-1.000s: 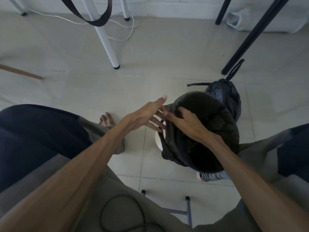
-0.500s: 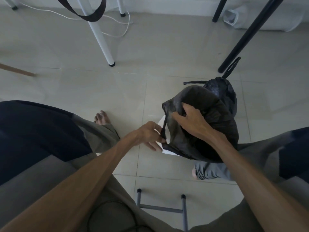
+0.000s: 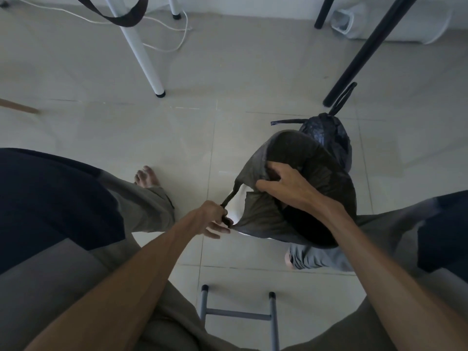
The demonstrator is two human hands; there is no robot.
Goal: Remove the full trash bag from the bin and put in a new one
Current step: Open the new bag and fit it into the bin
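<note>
A new dark trash bag (image 3: 319, 198) is draped over the mouth of a white bin (image 3: 239, 205), of which only a sliver of wall shows on the left. My right hand (image 3: 283, 186) grips the bag's rim at the near left side. My left hand (image 3: 215, 219) is closed on the bag's drawstring loop and holds it taut, out to the left of the bin. Behind the bin stands the full black trash bag (image 3: 329, 134), tied, with its handles sticking up.
A white table leg (image 3: 141, 51) and a white cable (image 3: 174, 29) lie at the back left, black legs (image 3: 364, 51) at the back right. A grey stool frame (image 3: 238, 315) is under me. My bare foot (image 3: 147, 177) rests left of the bin.
My left hand dropped from the bag's rim, closed on the drawstring loop and pulled it out to the left. My right hand kept its hold on the rim.
</note>
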